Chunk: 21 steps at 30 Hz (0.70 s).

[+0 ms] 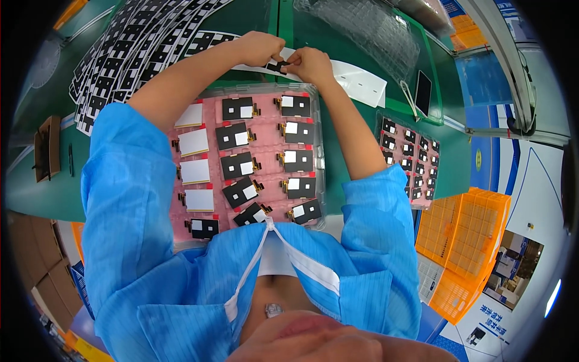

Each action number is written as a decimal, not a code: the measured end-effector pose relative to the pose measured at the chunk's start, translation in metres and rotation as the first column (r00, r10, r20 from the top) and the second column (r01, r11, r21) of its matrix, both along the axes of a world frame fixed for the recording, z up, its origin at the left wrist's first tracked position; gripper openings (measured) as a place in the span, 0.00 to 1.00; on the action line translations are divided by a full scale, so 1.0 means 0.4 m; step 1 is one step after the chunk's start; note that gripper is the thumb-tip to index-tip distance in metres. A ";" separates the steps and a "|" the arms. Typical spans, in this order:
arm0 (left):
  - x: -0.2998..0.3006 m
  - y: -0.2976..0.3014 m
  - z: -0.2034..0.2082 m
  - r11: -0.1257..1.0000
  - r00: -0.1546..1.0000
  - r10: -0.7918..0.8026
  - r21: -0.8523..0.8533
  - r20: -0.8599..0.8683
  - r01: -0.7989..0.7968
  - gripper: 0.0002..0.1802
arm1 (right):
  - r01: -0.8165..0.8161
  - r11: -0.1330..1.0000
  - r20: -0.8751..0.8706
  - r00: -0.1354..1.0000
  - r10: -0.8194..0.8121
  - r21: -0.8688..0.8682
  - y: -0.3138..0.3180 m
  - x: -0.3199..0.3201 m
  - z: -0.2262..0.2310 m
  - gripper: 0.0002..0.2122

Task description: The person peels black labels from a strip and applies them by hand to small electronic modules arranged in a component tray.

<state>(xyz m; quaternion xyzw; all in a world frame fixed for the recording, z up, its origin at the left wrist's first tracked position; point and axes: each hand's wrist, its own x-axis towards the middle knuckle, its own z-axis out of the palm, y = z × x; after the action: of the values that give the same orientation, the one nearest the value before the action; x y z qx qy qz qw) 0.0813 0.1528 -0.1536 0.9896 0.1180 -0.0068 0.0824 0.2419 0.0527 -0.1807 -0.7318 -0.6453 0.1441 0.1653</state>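
Both my hands meet over a long white backing strip (360,83) at the far side of the tray. My right hand (312,65) pinches the edge of a black adhesive sticker (276,66) on that strip. Close beside it, my left hand (260,49) is closed, fingertips bent down at the sticker's far edge; what they grip is hidden. Below my hands lies a clear-rimmed tray (320,163) with a pink liner. It holds rows of small flat modules, many black with white squares, such as one black module (231,136); several in the left column have plain white faces, like this white module (194,171).
Many black-and-white sticker sheets (114,66) fan out at the far left. Clear plastic trays (368,30) lie at the far right, near a phone (423,93) and tweezers (409,99). A second module tray (416,163) is at the right, above orange crates (461,241). A small box (47,149) stands left.
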 end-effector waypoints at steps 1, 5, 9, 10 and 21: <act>0.007 0.000 0.004 0.999 0.998 0.049 -0.022 -0.032 -0.050 0.18 | -0.022 1.000 0.051 0.998 0.021 0.016 -0.001 -0.004 0.003 0.12; 0.031 0.016 0.001 0.981 0.986 0.144 -0.119 -0.083 -0.153 0.14 | -0.199 0.964 0.192 0.967 0.165 0.177 -0.004 0.004 -0.001 0.09; 0.036 0.015 0.016 0.966 0.967 0.177 -0.155 -0.181 -0.205 0.15 | -0.160 0.894 -0.264 0.921 0.288 0.419 -0.045 0.028 0.057 0.04; 0.023 0.015 0.015 0.969 0.974 0.165 -0.161 -0.155 -0.189 0.15 | 0.000 0.931 -0.468 0.865 0.183 0.364 -0.058 0.030 0.086 0.04; -0.390 -0.128 0.247 0.945 0.802 0.313 -0.249 0.509 -0.211 0.04 | -0.096 0.976 -0.730 0.650 0.211 0.196 -0.307 -0.188 0.367 0.05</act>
<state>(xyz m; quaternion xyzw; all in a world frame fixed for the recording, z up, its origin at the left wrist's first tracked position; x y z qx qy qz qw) -0.0748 0.1014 -0.0547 0.9131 0.2248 0.2743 0.2013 0.1669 -0.0701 -0.0341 -0.5375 -0.5889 0.3990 0.4529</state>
